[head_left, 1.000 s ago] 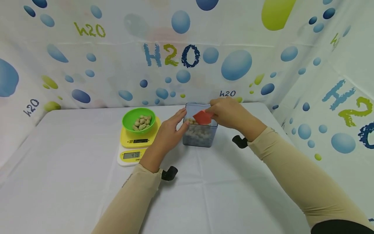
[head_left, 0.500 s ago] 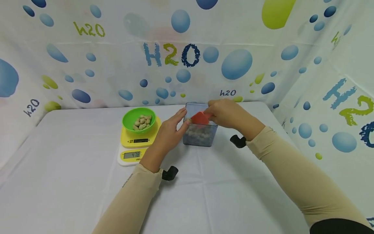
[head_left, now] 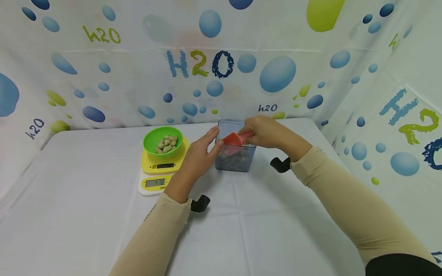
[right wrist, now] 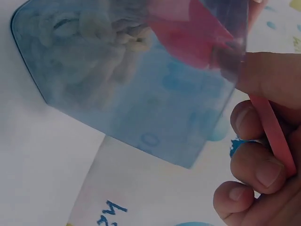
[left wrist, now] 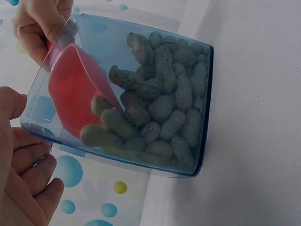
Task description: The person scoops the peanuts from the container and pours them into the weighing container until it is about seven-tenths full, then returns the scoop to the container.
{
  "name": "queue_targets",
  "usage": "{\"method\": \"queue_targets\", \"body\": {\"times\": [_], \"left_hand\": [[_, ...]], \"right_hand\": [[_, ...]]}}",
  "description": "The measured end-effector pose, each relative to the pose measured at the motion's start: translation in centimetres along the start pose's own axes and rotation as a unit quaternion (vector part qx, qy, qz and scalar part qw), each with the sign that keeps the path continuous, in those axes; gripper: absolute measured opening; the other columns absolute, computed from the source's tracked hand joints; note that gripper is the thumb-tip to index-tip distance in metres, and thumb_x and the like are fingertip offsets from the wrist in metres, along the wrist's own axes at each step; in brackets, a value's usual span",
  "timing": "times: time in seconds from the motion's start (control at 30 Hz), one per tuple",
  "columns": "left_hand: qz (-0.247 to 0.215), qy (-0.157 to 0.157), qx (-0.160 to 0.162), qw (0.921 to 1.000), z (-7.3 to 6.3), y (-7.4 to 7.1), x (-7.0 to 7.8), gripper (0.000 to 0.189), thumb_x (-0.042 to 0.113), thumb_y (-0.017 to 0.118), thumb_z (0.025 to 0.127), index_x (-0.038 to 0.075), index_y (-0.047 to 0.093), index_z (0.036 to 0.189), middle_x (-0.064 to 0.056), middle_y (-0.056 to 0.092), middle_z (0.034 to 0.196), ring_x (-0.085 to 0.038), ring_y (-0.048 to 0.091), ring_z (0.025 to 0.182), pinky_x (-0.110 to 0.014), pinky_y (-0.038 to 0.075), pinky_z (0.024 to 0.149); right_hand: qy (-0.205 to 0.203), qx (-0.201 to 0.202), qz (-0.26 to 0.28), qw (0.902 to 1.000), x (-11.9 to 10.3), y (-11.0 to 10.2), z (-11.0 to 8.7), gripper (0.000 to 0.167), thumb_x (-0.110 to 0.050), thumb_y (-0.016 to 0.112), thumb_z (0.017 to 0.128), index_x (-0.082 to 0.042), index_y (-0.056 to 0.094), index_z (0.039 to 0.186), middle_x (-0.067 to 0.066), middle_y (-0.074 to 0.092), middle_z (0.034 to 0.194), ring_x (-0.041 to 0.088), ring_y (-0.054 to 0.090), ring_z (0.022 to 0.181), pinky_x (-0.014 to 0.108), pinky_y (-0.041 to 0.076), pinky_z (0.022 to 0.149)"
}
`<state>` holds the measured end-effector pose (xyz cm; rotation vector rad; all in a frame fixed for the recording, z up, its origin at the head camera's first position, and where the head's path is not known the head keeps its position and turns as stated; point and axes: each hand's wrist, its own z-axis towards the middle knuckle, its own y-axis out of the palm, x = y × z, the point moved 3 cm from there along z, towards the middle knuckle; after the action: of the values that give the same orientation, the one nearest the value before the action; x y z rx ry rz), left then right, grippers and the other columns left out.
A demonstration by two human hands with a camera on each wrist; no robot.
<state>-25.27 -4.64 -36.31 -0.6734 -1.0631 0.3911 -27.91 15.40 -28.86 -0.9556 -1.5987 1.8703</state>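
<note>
Right grip (head_left: 265,132) is wrapped narrow around the handle (right wrist: 273,134) of a red scoop (head_left: 233,139), whose cup is held inside a clear blue container (head_left: 225,128), just left of that grip. Left grip (head_left: 198,156) is rested loosely against the container's near-left side, thumb and fingers apart, nothing clasped.

Change noted: compared with a second ago, the scoop has been shifted toward the left grip, and more handle is exposed beside the right grip. The 47.8 on the display (head_left: 155,182) is unchanged, so loading of the scoop is judged to be under way — nothing added to the bowl in that time.

Counts: one scoop; one container, stood upright between the grips; one green bowl (head_left: 150,143), set on one yellow-and-white scale (head_left: 147,165), both left of the left grip. Peanuts (left wrist: 163,69) in the container: many, overlapped, not countable. About three are seen at the scoop's mouth — whether inside it or in front cannot be told. Bowl peanuts (head_left: 167,148): roughly ten, some possibly hidden. Container and scale are both carried by one white-covered desk (head_left: 86,191).
</note>
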Motion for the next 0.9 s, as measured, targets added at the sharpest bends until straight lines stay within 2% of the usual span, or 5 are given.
{"method": "queue_targets", "body": {"times": [0.23, 0.4, 0.5, 0.73, 0.9], "left_hand": [[0.002, -0.006, 0.001, 1.0000, 0.1, 0.0, -0.1, 0.058, 0.046, 0.043, 0.103, 0.017, 0.037, 0.153, 0.007, 0.033, 0.159, -0.014, 0.034, 0.145, -0.040, 0.034, 0.117], [0.005, -0.010, -0.004, 0.9999, 0.2, 0.0, -0.1, 0.057, 0.044, 0.044, 0.104, 0.017, 0.036, 0.154, 0.006, 0.033, 0.159, -0.014, 0.034, 0.145, -0.040, 0.034, 0.117], [0.009, -0.010, -0.009, 0.9999, 0.3, 0.2, -0.1, 0.057, 0.043, 0.045, 0.104, 0.019, 0.035, 0.154, 0.007, 0.032, 0.159, -0.014, 0.033, 0.145, -0.039, 0.034, 0.117], [0.009, -0.014, -0.007, 0.9998, 0.4, 0.0, 0.1, 0.057, 0.043, 0.046, 0.103, 0.019, 0.035, 0.154, 0.006, 0.032, 0.159, -0.014, 0.033, 0.146, -0.041, 0.034, 0.117], [0.016, -0.018, -0.008, 0.9997, 0.3, 0.1, -0.1, 0.057, 0.043, 0.045, 0.104, 0.019, 0.035, 0.154, 0.007, 0.032, 0.159, -0.014, 0.033, 0.146, -0.040, 0.033, 0.117]], "right_hand": [[0.011, -0.009, 0.027, 0.9995, 0.6, 0.5, 0.3, 0.028, -0.018, 0.075, 0.088, -0.009, 0.076, 0.114, 0.003, 0.064, 0.084, 0.019, 0.056, 0.077, 0.031, 0.048, 0.066], [0.043, -0.028, 0.075, 0.9958, 1.6, 0.6, 0.2, 0.029, -0.017, 0.075, 0.087, -0.011, 0.075, 0.115, 0.002, 0.067, 0.090, 0.018, 0.057, 0.081, 0.032, 0.049, 0.068], [0.054, -0.024, 0.101, 0.9931, 2.1, 0.9, 0.1, 0.028, -0.019, 0.075, 0.088, -0.012, 0.075, 0.114, 0.001, 0.069, 0.093, 0.018, 0.057, 0.083, 0.033, 0.050, 0.070], [0.054, 0.002, 0.092, 0.9943, 1.5, 1.4, 0.5, 0.031, -0.027, 0.071, 0.091, -0.008, 0.074, 0.116, 0.005, 0.072, 0.104, 0.020, 0.061, 0.089, 0.036, 0.053, 0.078], [0.069, -0.011, 0.114, 0.9910, 1.1, 1.6, 0.6, 0.031, -0.029, 0.069, 0.093, -0.007, 0.073, 0.116, 0.005, 0.073, 0.101, 0.019, 0.060, 0.082, 0.033, 0.050, 0.072]]}}
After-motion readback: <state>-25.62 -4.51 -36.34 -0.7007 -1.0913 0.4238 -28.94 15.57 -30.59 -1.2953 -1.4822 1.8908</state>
